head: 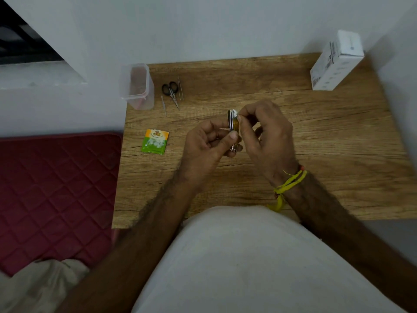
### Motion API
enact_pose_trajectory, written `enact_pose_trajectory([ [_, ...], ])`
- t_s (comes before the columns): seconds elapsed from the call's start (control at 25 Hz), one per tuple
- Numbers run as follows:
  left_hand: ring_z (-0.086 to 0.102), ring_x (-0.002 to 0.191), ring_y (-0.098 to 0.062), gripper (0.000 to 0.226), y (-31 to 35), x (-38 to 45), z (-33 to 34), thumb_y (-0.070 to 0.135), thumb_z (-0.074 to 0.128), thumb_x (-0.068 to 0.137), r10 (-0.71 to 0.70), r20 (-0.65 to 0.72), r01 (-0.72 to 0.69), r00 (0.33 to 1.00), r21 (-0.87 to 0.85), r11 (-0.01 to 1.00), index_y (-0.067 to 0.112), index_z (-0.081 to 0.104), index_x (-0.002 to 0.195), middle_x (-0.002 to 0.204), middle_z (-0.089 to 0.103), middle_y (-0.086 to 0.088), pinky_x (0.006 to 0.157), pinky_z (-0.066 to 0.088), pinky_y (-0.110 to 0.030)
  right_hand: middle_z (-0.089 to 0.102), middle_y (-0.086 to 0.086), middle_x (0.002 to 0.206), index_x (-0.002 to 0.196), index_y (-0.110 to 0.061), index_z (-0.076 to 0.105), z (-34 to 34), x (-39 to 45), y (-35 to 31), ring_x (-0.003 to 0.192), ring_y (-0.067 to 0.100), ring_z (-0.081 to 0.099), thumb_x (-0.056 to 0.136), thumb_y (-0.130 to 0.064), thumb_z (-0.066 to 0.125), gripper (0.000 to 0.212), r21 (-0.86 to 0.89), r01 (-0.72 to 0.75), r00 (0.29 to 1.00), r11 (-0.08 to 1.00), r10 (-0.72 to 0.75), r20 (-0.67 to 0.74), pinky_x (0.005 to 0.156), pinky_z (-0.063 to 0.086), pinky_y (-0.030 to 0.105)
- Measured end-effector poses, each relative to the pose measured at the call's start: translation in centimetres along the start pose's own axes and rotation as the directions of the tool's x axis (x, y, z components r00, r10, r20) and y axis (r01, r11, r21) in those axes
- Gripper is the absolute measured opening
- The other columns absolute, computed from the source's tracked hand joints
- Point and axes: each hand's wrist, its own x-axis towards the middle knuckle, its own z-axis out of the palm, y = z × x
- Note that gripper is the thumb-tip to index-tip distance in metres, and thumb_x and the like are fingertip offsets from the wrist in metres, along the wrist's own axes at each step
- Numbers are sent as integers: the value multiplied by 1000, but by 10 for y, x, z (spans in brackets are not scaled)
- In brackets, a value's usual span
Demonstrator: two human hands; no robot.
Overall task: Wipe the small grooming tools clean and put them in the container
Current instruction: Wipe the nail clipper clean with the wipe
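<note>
Head view: we face a wooden table (316, 154) with a white box (334, 62) at its far right corner and a clear container (137, 86) at its far left corner. Our left hand (207, 145) grips a nail clipper (233, 129) upright above the table's middle; our right hand (266, 132) pinches a white wipe (235, 113) against its top. Scissors (171, 91), tweezers (180, 89) and a thin metal tool (164, 105) lie just beside the container.

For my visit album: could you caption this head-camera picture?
Left hand holds a nail clipper while right hand wipes it, above a wooden table.
</note>
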Motion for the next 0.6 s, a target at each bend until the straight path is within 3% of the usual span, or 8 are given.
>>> enact_pose_trajectory([
  [0.44,70,71,-20,26,-5,0,-2,-1,66,92,-17,9,18,1000,-42,999,-8,61,117,91,71,-19,60,52,-23,63,5,95,96,0,68,0,2,5,88,13,58,96,-1,63,5,81,22,999,997,-25,44,69,48,21],
  [0.6,70,69,-18,21,-3,-1,-2,-3,65,92,-11,21,12,1000,-46,999,-2,62,112,87,71,-15,59,52,-23,65,4,95,96,-2,68,1,5,5,87,12,60,96,-2,64,4,118,-38,999,992,37,14,64,52,25],
])
